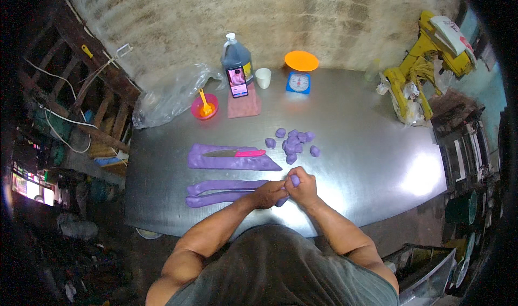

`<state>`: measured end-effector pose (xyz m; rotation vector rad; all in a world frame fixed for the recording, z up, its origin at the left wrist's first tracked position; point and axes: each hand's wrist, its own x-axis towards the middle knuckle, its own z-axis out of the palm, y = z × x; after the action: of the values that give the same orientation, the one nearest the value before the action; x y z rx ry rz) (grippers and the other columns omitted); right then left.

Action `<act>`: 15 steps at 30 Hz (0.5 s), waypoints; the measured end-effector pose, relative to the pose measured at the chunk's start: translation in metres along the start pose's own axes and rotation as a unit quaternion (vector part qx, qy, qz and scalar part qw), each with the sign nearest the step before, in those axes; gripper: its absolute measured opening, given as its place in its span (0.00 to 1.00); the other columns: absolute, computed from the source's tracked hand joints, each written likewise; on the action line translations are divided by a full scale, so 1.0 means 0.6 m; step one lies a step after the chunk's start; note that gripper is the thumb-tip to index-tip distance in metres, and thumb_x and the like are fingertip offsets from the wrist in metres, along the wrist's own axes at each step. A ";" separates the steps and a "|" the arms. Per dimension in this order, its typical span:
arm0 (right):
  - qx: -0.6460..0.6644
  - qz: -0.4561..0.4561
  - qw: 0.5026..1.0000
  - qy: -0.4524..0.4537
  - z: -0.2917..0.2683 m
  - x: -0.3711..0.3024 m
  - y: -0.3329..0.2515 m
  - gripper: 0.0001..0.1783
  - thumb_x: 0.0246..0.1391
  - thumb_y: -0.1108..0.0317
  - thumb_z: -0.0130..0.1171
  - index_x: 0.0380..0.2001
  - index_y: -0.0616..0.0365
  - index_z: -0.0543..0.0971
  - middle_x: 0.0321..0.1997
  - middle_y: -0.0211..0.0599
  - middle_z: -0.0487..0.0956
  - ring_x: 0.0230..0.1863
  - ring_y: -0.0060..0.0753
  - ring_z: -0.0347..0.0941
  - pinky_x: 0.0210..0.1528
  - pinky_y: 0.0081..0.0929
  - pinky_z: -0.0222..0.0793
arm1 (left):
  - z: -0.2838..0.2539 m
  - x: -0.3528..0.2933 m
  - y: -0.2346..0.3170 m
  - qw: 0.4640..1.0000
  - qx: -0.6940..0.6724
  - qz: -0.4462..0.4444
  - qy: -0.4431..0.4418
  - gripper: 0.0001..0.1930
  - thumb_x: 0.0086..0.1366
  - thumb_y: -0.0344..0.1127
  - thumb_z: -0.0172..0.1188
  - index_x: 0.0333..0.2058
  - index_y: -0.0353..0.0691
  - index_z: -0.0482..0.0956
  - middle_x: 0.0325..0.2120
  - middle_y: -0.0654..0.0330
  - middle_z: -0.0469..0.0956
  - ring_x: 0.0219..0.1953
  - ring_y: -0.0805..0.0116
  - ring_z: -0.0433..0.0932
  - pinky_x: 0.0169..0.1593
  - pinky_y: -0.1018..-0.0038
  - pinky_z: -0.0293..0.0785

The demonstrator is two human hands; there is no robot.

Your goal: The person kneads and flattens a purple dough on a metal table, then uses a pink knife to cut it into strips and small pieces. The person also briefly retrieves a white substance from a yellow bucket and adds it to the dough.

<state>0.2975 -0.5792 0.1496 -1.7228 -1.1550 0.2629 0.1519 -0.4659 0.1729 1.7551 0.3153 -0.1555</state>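
Observation:
My left hand [268, 194] is closed over the right end of two long purple dough strips [218, 199], and a bit of dough shows below its fingers. Right beside it, my right hand [305, 187] is closed around a lump of purple dough [295, 180]. The two hands meet at the fingers. Beyond them sits a pile of small dough pieces [293, 144], with several loose ones around it. Farther left lies a flat purple dough slab [226, 163], and a knife with a pink handle [251, 153] rests on top of it.
Along the back of the metal table [356, 144] stand a pink bowl with a yellow brush [205, 107], a phone [237, 83] against a dark jug [243, 58], a white cup [263, 78] and a blue scale [298, 83]. Clear plastic [170, 104] lies left; yellow bags [402, 93] are right.

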 end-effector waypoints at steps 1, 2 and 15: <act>0.020 -0.019 1.000 0.015 0.002 0.009 0.012 0.08 0.55 0.68 0.66 0.36 0.54 0.78 0.25 0.46 0.82 0.27 0.49 0.84 0.30 0.40 0.77 | -0.002 0.007 -0.016 0.996 0.008 0.043 -0.072 0.17 0.74 0.47 0.51 0.43 0.39 0.78 0.32 0.54 0.79 0.38 0.62 0.79 0.45 0.64 0.74; -0.134 0.017 0.991 0.021 0.012 0.028 0.055 0.10 0.53 0.66 0.67 0.36 0.54 0.78 0.25 0.47 0.82 0.27 0.50 0.83 0.30 0.41 0.76 | -0.003 0.022 -0.036 0.985 0.016 0.086 -0.146 0.17 0.74 0.47 0.49 0.42 0.39 0.78 0.31 0.55 0.79 0.36 0.64 0.79 0.43 0.65 0.74; -0.303 -0.075 0.931 -0.187 0.152 0.227 0.101 0.12 0.57 0.60 0.61 0.44 0.48 0.84 0.46 0.43 0.82 0.52 0.49 0.78 0.51 0.52 0.68 | 0.020 -0.134 -0.177 0.973 0.139 -0.065 0.171 0.29 0.50 0.38 0.78 0.52 0.46 0.79 0.50 0.50 0.71 0.55 0.49 0.71 0.61 0.59 0.69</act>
<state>0.3451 -0.4185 0.1008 -2.1601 -1.7761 0.1484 0.0448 -0.4686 0.0932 2.0401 0.6867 0.0121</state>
